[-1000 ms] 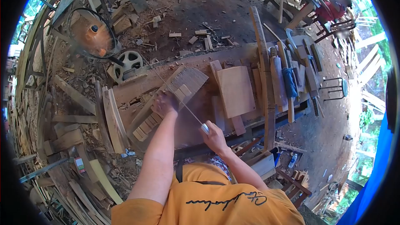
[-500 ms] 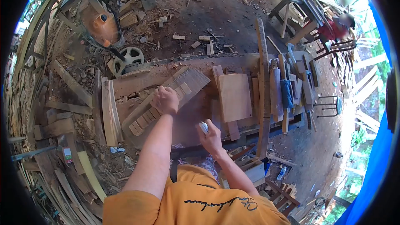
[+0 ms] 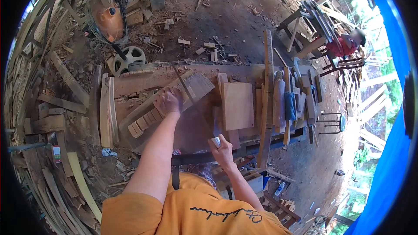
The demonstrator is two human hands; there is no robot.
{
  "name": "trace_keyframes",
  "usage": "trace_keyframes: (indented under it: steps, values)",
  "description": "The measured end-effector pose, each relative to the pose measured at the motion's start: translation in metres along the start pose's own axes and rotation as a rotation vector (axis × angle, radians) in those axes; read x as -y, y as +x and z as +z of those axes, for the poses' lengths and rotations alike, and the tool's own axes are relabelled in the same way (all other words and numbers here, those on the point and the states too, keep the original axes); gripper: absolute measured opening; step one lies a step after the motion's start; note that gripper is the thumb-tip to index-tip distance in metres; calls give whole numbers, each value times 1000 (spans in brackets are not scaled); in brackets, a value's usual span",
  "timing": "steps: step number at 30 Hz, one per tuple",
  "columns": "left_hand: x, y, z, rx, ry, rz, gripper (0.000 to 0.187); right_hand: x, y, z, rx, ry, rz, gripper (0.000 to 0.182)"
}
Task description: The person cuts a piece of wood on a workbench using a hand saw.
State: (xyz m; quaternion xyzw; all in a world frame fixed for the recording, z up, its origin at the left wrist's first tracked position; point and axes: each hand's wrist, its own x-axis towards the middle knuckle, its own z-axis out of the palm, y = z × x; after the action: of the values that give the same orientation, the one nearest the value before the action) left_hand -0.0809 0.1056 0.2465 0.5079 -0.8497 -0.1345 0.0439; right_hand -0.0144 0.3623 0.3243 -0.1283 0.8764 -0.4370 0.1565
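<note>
My left hand [image 3: 169,101] is closed over a row of small wooden blocks or a notched strip [image 3: 150,119], pressing it on a thick plank [image 3: 201,85]. The plank lies at a slant on the workbench. My right hand [image 3: 223,150] grips the pale handle of a hand saw, low and near my body. From there the thin saw blade [image 3: 195,106] runs up and to the left, crossing the strip just right of my left hand. Whether its teeth are in the wood cannot be made out.
Right of the plank a flat board [image 3: 238,105] rests on the bench, beside a long upright timber [image 3: 266,100] and several tools and offcuts. An orange fan [image 3: 109,21] stands beyond the bench at left. A seated person [image 3: 344,45] is far right. Scraps litter the floor.
The saw blade, indistinct before, now shows clearly across the strip. My right hand has shifted slightly right and back toward my body. My left hand stays on the strip as the whole view shifts.
</note>
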Motion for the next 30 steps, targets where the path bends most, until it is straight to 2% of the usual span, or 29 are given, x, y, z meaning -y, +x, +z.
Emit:
trace_keyframes:
  steps: [2, 4, 7, 9, 10, 11, 13, 14, 16, 17, 19, 20, 22, 23, 25, 27, 28, 29, 30]
  values:
    - [-3, 0, -4, 22, 21, -17, 39, -6, -4, -3, 18, 14, 4, 31]
    - [-3, -2, -2, -96, 103, 22, 38, -10, 2, 1, 8, -11, -10, 31]
    - [-2, -3, -4, -70, 81, 47, 38, -12, 23, 16, 34, 1, 38, 30]
    - [8, 5, -2, 111, 73, 55, 40, -16, 47, 38, 8, 111, 44, 28]
    - [27, 10, 28, 78, -45, 127, 43, -21, 51, 42, -18, 146, -51, 27]
    - [31, 12, 46, 17, -175, 80, 43, -11, 50, 39, -39, 154, -42, 25]
    - [17, 9, 17, -6, -33, 55, 45, -1, 45, 28, -53, 233, -119, 21]
    - [18, 9, 28, -219, -41, 76, 45, -3, 44, 29, -57, 215, -134, 23]
    - [68, 48, 120, -355, -99, 255, 45, 0, 43, 24, -75, 29, -174, 25]
    - [52, 47, 101, -370, -112, 274, 45, 2, 43, 25, -66, -5, -197, 25]
    - [31, 26, 57, -184, -54, 44, 41, 8, 43, 23, -72, -22, -190, 25]
    - [22, 14, 32, -198, -61, 48, 41, 12, 40, 20, -57, -44, -164, 25]
    - [8, 0, -5, -171, 25, 190, 38, 16, 34, 13, -102, -26, -213, 26]
    - [6, 4, -8, -181, 17, 192, 38, 19, 30, 7, -138, -11, -246, 29]
    - [5, 6, -10, -11, -22, 136, 37, 23, 12, -13, -150, -9, -291, 24]
    - [6, 5, 2, -8, -29, 91, 40, 29, -6, -31, -138, 172, -149, 24]
    - [4, 3, -2, -17, -66, 146, 42, 29, -11, -35, -175, 249, -182, 22]
    - [8, 2, -7, -28, -93, 188, 44, 26, -16, -40, -156, 244, -113, 20]
    - [8, -3, -18, -95, -91, 259, 48, 33, -21, -44, -228, 236, -177, 17]
